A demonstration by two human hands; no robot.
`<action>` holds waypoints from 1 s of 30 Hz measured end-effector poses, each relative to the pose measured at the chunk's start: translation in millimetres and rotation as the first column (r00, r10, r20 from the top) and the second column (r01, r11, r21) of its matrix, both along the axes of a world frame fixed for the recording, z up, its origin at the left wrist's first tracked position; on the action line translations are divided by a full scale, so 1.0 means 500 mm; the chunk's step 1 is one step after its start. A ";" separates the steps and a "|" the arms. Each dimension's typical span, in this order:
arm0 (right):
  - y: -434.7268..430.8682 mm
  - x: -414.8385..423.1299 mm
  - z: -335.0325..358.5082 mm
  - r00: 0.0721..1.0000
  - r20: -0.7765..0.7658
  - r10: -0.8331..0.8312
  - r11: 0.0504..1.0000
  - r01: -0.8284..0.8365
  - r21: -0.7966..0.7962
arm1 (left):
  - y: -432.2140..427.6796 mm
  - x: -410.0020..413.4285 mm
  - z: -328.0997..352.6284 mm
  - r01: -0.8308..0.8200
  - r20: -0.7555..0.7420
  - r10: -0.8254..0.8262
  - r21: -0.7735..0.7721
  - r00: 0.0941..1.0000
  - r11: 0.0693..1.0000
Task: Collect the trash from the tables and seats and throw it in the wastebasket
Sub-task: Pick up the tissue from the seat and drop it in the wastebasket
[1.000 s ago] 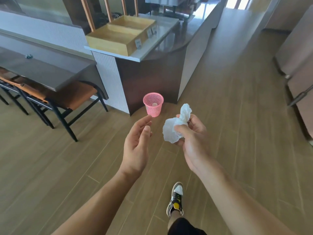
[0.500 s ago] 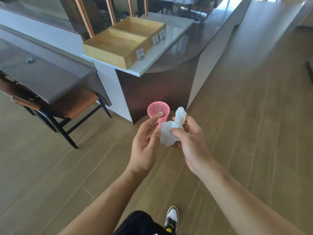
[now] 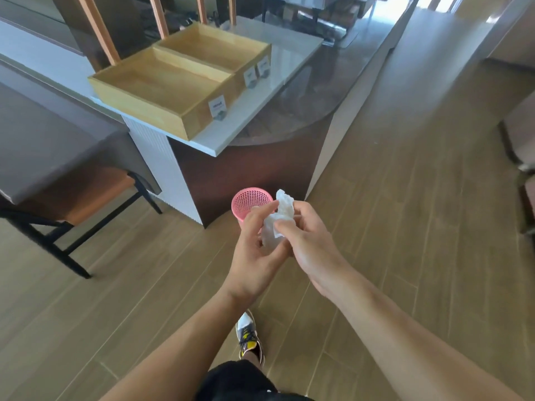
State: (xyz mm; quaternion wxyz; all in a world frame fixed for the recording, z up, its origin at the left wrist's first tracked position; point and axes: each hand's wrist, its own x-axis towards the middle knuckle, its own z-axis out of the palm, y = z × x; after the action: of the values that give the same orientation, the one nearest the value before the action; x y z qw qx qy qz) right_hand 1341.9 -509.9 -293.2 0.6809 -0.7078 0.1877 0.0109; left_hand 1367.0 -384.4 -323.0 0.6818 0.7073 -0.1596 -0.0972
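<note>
One piece of trash was in hand and not yet thrown away, so this stretch of the job looked near its end. The pink wastebasket (image 3: 248, 201) stood on the floor at twelve o'clock, at the foot of the counter's corner, its mouth open upward. Both hands were raised in front of it. The right hand (image 3: 311, 241) pinched a crumpled tissue (image 3: 274, 228) between thumb and fingers, and the left hand (image 3: 253, 256) cupped the same tissue from the nine o'clock side, fingers loosely curled against it. The tissue was therefore between the two hands, above the floor and short of the basket. Judging by this, what remained was to come up to the basket and drop the tissue in. Whether anything already lay in the basket could not be told, and whether more trash waited elsewhere was not shown.

Around them, the wooden floor (image 3: 405, 227) filled most of the view, with nothing lying between the person and the basket. The white-topped counter (image 3: 289, 53) rose at twelve o'clock, and a lower dark counter (image 3: 43, 146) ran off at ten. Two open wooden trays (image 3: 150, 85) sat side by side on the white top. A chair (image 3: 86, 195) with an orange seat and black legs was tucked under the dark counter. One shoe (image 3: 249, 337) showed at six o'clock.
</note>
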 end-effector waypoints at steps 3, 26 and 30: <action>-0.019 0.097 -0.005 0.998 -0.010 0.064 0.994 -0.065 -0.087 | -0.029 0.102 -0.014 0.012 -0.008 -0.012 0.013 1.000 1.000; -0.253 0.433 -0.218 0.977 -0.130 -0.166 0.978 0.180 0.103 | -0.203 0.500 -0.205 -0.307 -0.338 0.306 0.050 0.890 0.950; -0.317 0.482 -0.326 0.948 -0.228 -0.222 0.941 0.269 0.204 | -0.252 0.544 -0.294 -0.382 -0.439 0.369 0.062 0.819 0.922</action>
State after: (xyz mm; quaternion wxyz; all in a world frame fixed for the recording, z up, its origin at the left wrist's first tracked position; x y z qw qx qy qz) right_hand 1582.8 -668.4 -456.4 0.7325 -0.5892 0.3405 0.0192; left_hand 1639.0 -510.6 -470.2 0.7158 0.6741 0.1403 -0.1168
